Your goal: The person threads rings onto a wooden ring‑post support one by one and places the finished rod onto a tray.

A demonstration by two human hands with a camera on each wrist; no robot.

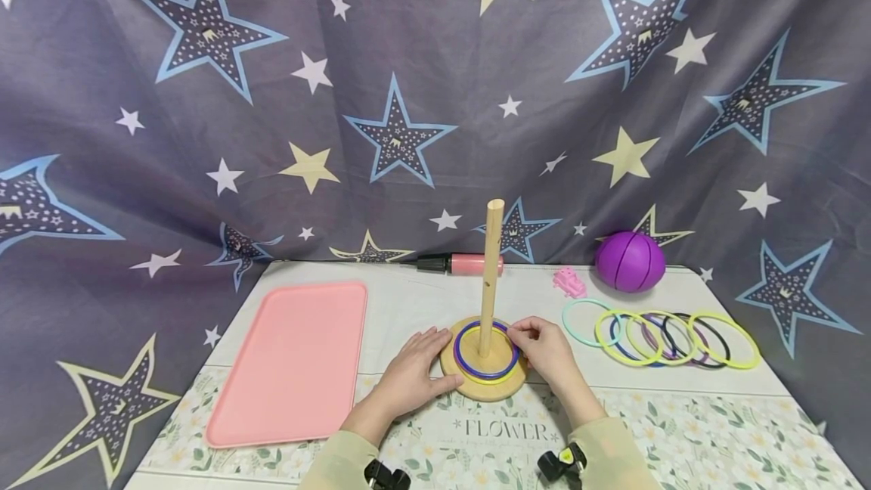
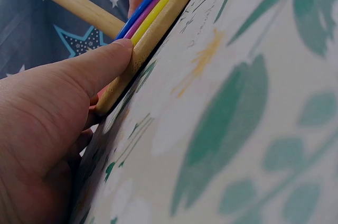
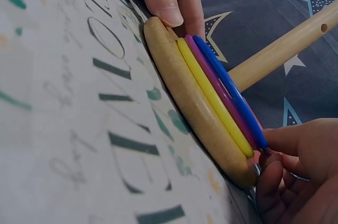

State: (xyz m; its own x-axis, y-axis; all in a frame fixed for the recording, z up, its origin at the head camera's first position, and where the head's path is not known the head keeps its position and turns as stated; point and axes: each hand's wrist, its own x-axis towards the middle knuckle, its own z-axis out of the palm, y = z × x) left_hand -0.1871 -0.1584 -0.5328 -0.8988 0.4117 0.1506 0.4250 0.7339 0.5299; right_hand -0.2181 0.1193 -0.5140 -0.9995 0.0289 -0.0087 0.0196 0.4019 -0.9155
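A round wooden base (image 1: 490, 390) with an upright wooden peg (image 1: 491, 278) stands on the table in front of me. Around the peg lies a stack of rings: a yellow ring (image 3: 216, 100) lowest, a purple ring (image 3: 214, 76) over it, and a blue ring (image 3: 232, 89) on top. My left hand (image 1: 415, 373) rests against the base's left side, fingers extended, thumb on its near edge. At the right side of the stack, my right hand (image 1: 547, 354) pinches the blue ring's edge between thumb and index finger, its other fingers curled beside the base.
A pink tray (image 1: 289, 369) lies at left. Several loose rings (image 1: 755, 354) overlap at right, with a purple ball (image 1: 630, 262) and a small pink toy (image 1: 570, 283) behind them. A pink-and-black hand pump (image 1: 469, 264) lies behind the peg, by the star-patterned curtain (image 1: 422, 36).
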